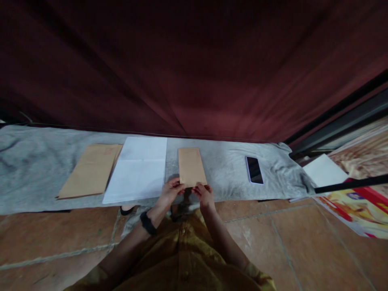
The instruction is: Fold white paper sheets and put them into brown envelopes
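A small brown paper envelope (191, 166) lies in front of me on a grey cloth, its near edge between my two hands. My left hand (171, 190) pinches the envelope's near left corner, thumb and fingers together. At the near right corner, my right hand (203, 195) grips the same edge. White sheets of paper (136, 169) lie flat to the left of my left hand. Further left rests a stack of larger brown envelopes (91, 169), with a faint reddish mark on the top one.
A phone (254, 170) with a pale purple rim lies on the grey cloth (224, 165) to the right. Dark red fabric (194, 81) hangs behind the cloth's far edge. A dark metal bar (339, 117) and a colourful box (360, 206) stand at the right.
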`<state>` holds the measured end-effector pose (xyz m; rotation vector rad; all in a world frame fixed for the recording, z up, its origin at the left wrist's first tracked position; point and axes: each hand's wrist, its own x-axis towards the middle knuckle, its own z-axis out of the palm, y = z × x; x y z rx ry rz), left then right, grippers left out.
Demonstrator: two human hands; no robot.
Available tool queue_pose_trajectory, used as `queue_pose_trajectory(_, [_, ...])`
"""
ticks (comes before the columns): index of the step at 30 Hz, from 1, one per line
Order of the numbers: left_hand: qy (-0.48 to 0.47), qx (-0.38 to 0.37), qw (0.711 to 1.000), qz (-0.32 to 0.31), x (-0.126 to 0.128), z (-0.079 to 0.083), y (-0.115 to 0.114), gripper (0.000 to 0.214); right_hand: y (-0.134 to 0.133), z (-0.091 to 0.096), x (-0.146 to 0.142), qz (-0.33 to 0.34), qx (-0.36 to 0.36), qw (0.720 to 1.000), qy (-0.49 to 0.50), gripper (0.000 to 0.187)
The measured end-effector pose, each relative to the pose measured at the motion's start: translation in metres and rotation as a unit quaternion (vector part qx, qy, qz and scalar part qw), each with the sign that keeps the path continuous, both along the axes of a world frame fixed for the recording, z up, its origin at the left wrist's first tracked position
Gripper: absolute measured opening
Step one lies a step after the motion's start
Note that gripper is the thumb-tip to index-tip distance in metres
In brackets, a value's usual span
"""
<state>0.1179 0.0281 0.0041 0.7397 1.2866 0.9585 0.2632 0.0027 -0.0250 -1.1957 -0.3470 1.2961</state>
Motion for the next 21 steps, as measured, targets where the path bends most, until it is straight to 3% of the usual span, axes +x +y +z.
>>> queue_pose_trajectory(6, [0.032,-0.002,0.999,0.002,-0.006,-0.005,0.006,0.043,0.012,0.005,0.019,-0.013,-0.04,0.999,0.0,0.042])
queue_pose_trajectory(11, [0.049,-0.001,0.999,0.013,0.0,-0.014,0.005,0.046,0.017,0.001,0.031,0.014,-0.023,0.99,-0.138,0.037])
queue_pose_trajectory(16, [0.1,0.012,0.995,0.006,0.004,-0.023,0.006,0.05,0.009,-0.001,0.046,0.018,-0.014,0.978,-0.207,0.033])
queue_pose_trajectory(18, [0.125,0.021,0.992,-0.001,0.003,-0.025,0.006,0.049,0.004,-0.001,0.05,0.03,0.013,0.956,-0.293,0.028])
queue_pose_trajectory(21, [0.165,0.044,0.985,-0.007,-0.001,-0.025,0.007,0.049,-0.001,0.001,0.052,0.069,0.075,0.881,-0.462,0.025])
